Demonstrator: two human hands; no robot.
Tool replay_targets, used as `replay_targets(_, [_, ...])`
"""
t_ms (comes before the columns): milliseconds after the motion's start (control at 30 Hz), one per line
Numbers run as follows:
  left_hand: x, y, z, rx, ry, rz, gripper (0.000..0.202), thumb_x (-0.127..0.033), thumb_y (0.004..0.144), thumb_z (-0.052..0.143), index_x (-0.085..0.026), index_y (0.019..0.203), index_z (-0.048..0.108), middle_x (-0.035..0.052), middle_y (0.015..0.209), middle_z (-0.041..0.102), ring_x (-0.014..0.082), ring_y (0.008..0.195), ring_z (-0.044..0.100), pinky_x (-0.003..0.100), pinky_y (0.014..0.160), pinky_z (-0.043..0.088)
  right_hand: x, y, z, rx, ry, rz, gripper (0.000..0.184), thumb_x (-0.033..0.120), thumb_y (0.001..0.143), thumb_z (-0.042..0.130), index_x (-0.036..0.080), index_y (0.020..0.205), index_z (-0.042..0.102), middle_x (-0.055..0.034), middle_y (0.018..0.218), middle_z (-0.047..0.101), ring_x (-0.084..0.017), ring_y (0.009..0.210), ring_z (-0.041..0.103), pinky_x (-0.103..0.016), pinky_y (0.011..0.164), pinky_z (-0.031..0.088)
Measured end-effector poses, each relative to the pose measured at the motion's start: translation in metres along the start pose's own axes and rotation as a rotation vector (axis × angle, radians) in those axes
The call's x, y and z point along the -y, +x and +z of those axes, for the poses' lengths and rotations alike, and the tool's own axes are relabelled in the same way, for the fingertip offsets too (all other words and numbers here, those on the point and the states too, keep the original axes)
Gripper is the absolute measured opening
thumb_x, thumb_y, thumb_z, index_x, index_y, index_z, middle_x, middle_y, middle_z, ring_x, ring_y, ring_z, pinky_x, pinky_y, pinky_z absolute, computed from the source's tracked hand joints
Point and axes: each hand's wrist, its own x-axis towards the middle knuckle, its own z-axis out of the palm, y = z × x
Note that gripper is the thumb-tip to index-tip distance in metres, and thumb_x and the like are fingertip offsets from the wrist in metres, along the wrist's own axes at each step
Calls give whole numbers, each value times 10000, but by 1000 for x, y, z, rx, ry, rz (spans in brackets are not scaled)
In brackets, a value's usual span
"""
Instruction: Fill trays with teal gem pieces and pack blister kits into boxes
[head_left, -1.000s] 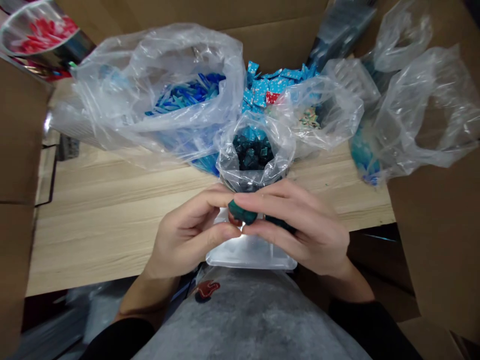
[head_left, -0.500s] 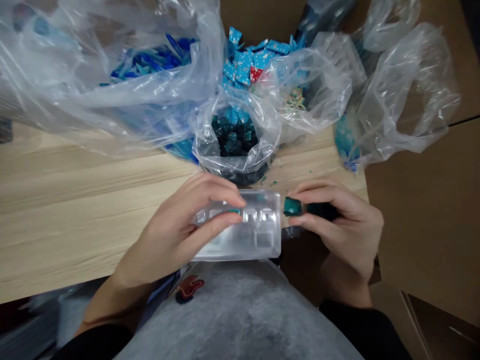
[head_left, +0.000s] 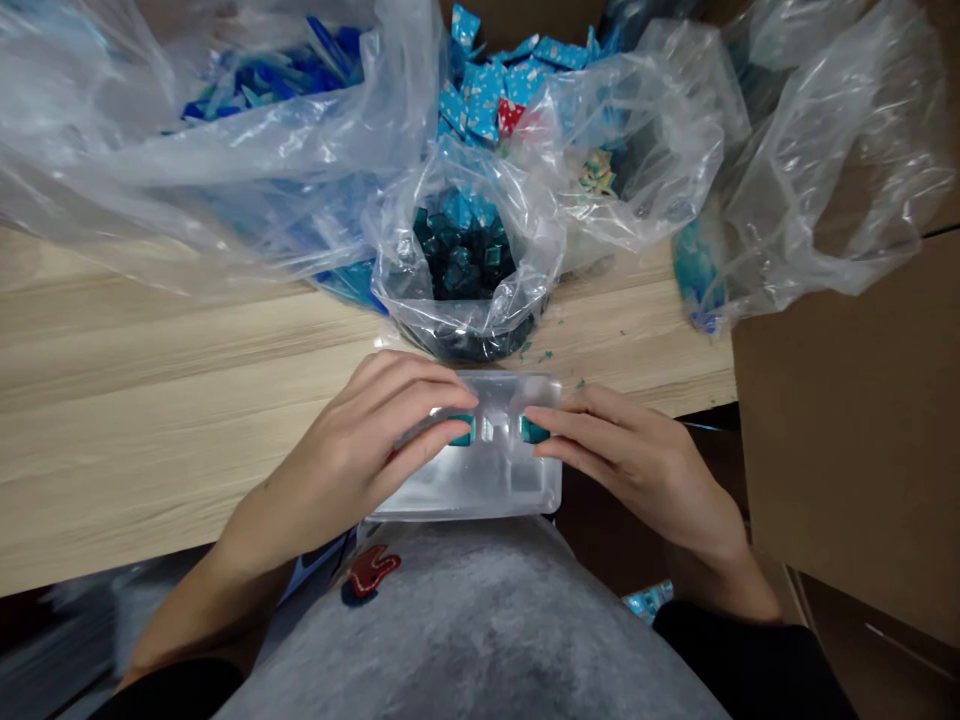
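While the left hand [head_left: 349, 440] pinches one teal cube [head_left: 465, 431], the right hand [head_left: 645, 450] grips another cube [head_left: 532, 430] near the clear tray's [head_left: 450, 495] right edge.

Head camera looks down over both hands [head_left: 341, 445].

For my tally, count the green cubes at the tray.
2: one green cube at the left hand, another cube at the right hand, both over the tray. The left hand may hide more.
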Motion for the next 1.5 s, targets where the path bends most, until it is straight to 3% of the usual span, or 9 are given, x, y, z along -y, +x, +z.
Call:
replay_targets(167, [2,3,-1,-21,0,6,158,-239,912,571,-234,1065,610,37,972,681,194,909,639,349,792,520,-1,0,1,24,-87,36,275,268,942,541,200,1192,630,-55,913,658,-151,761,636,-260,645,522])
replay_targets(333, [-4,9,-7,-145,-15,-28,185,-200,897,581,-258,1068,626,17,989,683,190,920,635,337,795,522,-3,13,-6,-88,380,170,413,259,920,572,277,1331,535,-27,1012,645,-135,885,625,-296,831,538])
replay_targets(433, [-13,15,-7,-228,-47,-44,241,-166,891,584,-268,1106,626,12,1014,677,189,958,623,335,823,518,2,25,0,-56,659,90,539,216,934,500,286,1452,366,-34,1111,626,-104,823,619,-272,782,555])
replay_targets(733, [-23,23,-2,-306,34,28,271,-258,848,669,-323,1106,616,35,1043,584,213,1005,586,391,851,549,27,36,6,-13,729,93,726,184,927,481,342,1532,112,-46,1409,514,-124,1066,619,-276,937,532])
replay_targets(867, [-22,19,-1,-363,-40,1,214,-220,850,660,-320,1032,607,26,1060,590,214,1016,584,421,865,539,28,38,6,-107,757,101,589,221,914,562,307,1453,338,-59,1290,610,-138,1021,647,-269,849,558])
replay_targets(1000, [-22,17,0,-398,-170,11,271,-200,851,656,-320,1083,584,11,1013,624,202,986,597,416,849,534,29,39,11,-275,720,131,253,288,878,640,220,1120,617,-26,1002,692,-118,861,666,-220,705,552])
replay_targets(1100, [-24,16,-4,-374,-174,45,288,-194,859,649,-309,1116,590,3,988,658,188,936,626,371,785,551,29,40,13,-354,684,79,154,260,873,644,220,1021,661,-12,954,692,-109,808,657,-227,674,541])
replay_targets(1333, [-30,17,-14,-245,69,114,288,-126,881,604,-259,1137,589,-12,955,700,135,837,665,253,734,549,27,44,15,-412,548,5,179,210,857,655,255,1021,711,-27,1016,692,-150,928,643,-293,784,552])
replay_targets(1500, [-27,17,-7,-322,314,215,285,-105,870,606,-198,1138,581,26,946,714,157,839,681,271,786,558,32,48,17,-431,505,35,196,174,854,655,241,1029,711,-31,1027,693,-149,928,646,-278,786,558])
